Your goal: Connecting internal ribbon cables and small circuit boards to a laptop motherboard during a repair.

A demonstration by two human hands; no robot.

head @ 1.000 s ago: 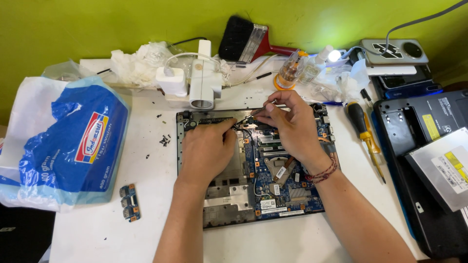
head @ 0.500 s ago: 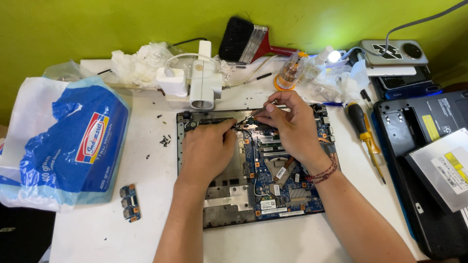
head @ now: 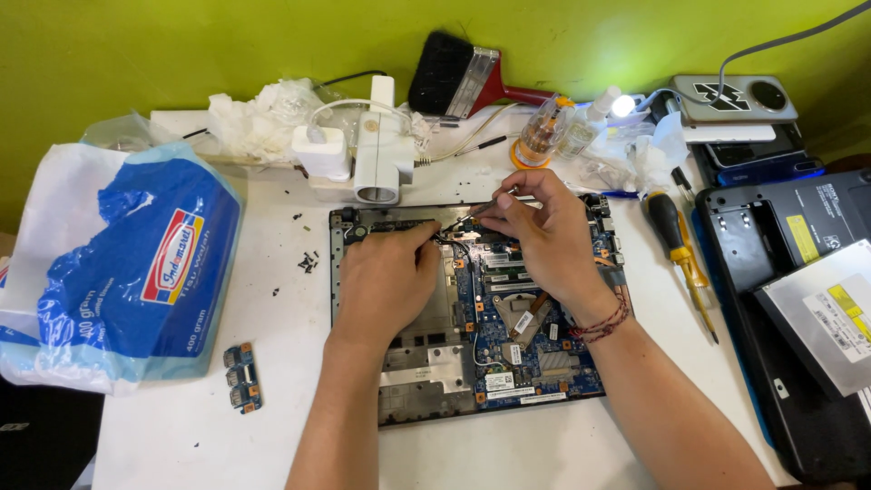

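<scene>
White table (head: 227,436), hands (head: 390,277) unmoved on motherboard (head: 522,354)

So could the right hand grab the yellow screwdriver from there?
Probably yes. The yellow screwdriver lies on the white table just beside the right hand, with nothing between them. But the hand's fingers pinch a thin tool that would need putting down.

My left hand (head: 386,281) covers the upper left part of the laptop board (head: 508,336), so I cannot see there. The thin tool (head: 479,207) in my right hand (head: 544,238) is too small to identify. The black cover (head: 798,363) is cut by the right edge.
</scene>
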